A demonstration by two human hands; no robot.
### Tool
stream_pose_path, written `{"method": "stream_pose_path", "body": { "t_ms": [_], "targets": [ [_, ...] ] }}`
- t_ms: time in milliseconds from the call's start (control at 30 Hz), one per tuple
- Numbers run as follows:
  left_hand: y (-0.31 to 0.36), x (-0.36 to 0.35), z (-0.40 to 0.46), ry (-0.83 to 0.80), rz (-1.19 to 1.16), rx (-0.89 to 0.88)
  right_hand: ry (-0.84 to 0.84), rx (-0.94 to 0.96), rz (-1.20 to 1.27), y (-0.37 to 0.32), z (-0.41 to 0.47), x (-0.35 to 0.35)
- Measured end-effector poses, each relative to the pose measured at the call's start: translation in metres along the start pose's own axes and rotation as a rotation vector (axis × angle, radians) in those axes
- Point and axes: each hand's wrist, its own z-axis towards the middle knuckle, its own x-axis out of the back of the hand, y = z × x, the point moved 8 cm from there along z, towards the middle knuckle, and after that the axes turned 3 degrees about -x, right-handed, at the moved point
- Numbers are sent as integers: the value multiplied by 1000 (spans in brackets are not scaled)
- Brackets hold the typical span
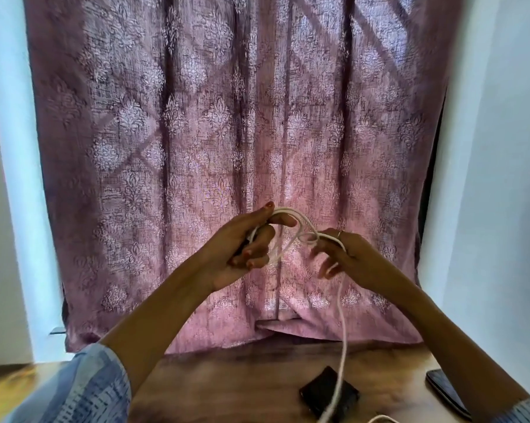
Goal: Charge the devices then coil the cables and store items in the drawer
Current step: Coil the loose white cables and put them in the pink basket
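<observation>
White cable [343,325] looped in midair, tail hanging onto dark device [329,395], wooden table [227,389]

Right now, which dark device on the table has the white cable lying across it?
The black device near the table's middle; the white cable crosses it. The phone at the right edge lies apart.

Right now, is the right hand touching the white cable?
Touching. The head view shows the white cable running over the right hand's fingers, which are curled round it, while the left hand grips the coiled loops.
</observation>
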Motion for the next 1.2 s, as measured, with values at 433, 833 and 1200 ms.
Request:
{"method": "stream_pose_path", "body": {
  "t_ms": [433, 833, 1200],
  "targets": [
    [-18, 2, -15, -56, 85, 150, -37, -264, 749, 61, -3, 19],
    [-25, -9, -49, -337, 545, 514, 150, -598, 319, 119, 5, 46],
    [9, -39, 6, -141, -50, 80, -362, -355, -170, 94, 5, -44]
  ]
}}
